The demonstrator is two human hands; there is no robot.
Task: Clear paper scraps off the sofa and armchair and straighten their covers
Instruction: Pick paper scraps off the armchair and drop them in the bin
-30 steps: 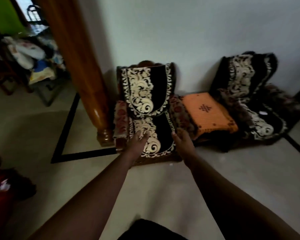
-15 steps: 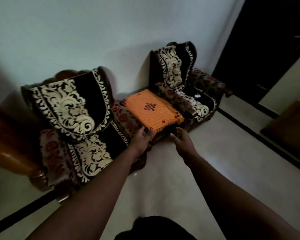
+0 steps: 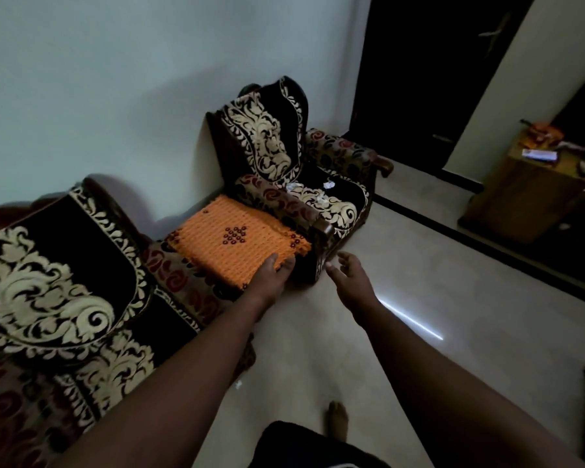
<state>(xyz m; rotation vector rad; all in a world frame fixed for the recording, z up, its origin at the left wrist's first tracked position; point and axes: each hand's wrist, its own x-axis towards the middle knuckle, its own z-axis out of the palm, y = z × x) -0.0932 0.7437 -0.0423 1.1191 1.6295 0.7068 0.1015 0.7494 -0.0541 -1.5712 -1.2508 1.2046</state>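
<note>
Two armchairs stand against the wall, each under a black cover with cream scrollwork. The near armchair (image 3: 65, 282) fills the left of the view. On the seat of the far armchair (image 3: 284, 153) lie white paper scraps (image 3: 320, 197), and its cover (image 3: 264, 136) hangs rumpled on the backrest. An orange knitted cloth (image 3: 230, 238) covers a low stool between the chairs. My left hand (image 3: 272, 276) rests on the cloth's front edge, fingers relaxed. Just right of it, my right hand (image 3: 348, 275) hovers over the floor with its fingers spread, holding nothing.
A small paper scrap (image 3: 238, 384) lies on the pale floor near the near armchair's foot. A wooden cabinet (image 3: 527, 194) with small items on top stands at the right by a dark doorway (image 3: 419, 72). My bare foot (image 3: 337, 418) shows at the bottom.
The view has swung right from the near armchair to the far one. Both hands left the near armchair's seat cover; my left now rests on the orange cloth.
</note>
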